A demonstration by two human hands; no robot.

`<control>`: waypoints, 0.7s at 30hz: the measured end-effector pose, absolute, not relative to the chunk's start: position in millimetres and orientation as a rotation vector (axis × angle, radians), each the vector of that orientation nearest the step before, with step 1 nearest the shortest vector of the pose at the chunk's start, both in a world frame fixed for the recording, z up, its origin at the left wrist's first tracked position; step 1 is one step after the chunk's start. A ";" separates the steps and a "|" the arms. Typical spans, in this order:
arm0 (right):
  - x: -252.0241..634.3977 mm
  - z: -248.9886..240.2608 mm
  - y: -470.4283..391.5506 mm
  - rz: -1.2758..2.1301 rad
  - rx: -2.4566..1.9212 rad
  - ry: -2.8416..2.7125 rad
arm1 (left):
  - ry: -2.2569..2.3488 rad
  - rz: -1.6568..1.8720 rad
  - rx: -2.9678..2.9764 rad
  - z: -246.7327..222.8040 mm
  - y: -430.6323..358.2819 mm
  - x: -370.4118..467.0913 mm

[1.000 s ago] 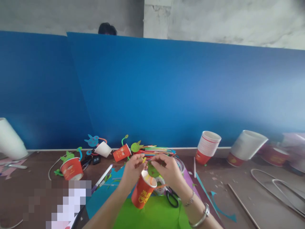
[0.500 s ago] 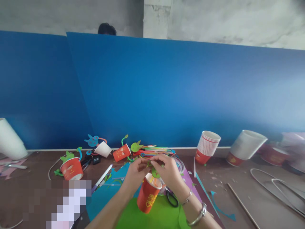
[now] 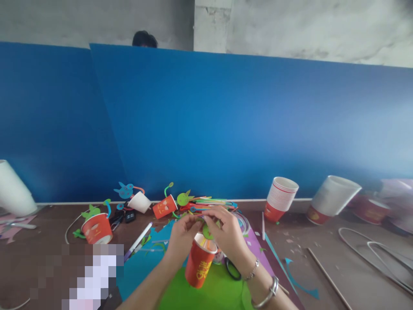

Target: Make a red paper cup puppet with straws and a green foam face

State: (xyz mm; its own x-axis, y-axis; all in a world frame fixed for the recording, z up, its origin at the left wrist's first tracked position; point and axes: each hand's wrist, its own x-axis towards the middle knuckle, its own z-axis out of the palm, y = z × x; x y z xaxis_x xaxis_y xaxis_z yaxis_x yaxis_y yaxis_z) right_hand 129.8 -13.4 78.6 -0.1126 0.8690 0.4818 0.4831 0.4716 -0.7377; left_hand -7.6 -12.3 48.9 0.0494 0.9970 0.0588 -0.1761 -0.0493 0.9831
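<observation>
A small green paper cutout [image 3: 209, 231] is pinched between my two hands, just above the mouth of a red paper cup [image 3: 199, 263]. My left hand [image 3: 184, 234] has its fingertips closed at the cutout's left edge. From the right, my right hand [image 3: 225, 228] grips it with thumb and fingers; the fingers hide part of it. Upright but slightly tilted, the cup stands on green paper [image 3: 180, 297] and has pale orange and yellow strips inside. Black-handled scissors [image 3: 232, 269] lie by my right wrist.
Decorated cups [image 3: 97, 229] stand and lie at the back left, near a marker [image 3: 138, 241]. Colored sticks [image 3: 209, 201] lie behind my hands. Stacked cups [image 3: 281, 198] and a bagged cup stack [image 3: 334, 198] stand right, with a wooden stick [image 3: 329, 277]. A blue partition [image 3: 226, 129] rises behind; a person's head shows above.
Both hands have shifted very slightly, and the green cutout sits a little further left and lower-angled over the cup. The cup stays in nearly the same place.
</observation>
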 end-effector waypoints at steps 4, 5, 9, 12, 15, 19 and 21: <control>138.2 93.9 -18.6 0.472 -1.157 -1.683 | 1.032 1.301 1.028 45.0 -10.1 -9.0; 142.0 97.3 -19.4 0.497 -1.185 -1.666 | 1.040 1.314 0.979 44.1 -8.9 -9.9; 162.8 102.4 -19.7 0.794 -1.331 -1.759 | 1.070 1.410 0.786 38.1 -1.8 -14.9; 179.8 96.1 -16.5 1.019 -1.505 -1.975 | 1.063 1.444 0.730 32.8 2.1 -17.2; 190.8 82.6 -7.2 1.112 -1.681 -2.100 | 1.046 1.461 0.716 30.1 3.1 -17.5; 191.4 64.0 10.9 1.111 -1.533 -1.890 | 1.040 1.485 0.668 30.8 2.5 -17.1; 187.4 59.5 16.7 1.117 -1.455 -1.756 | 1.028 1.484 0.656 32.6 1.6 -16.5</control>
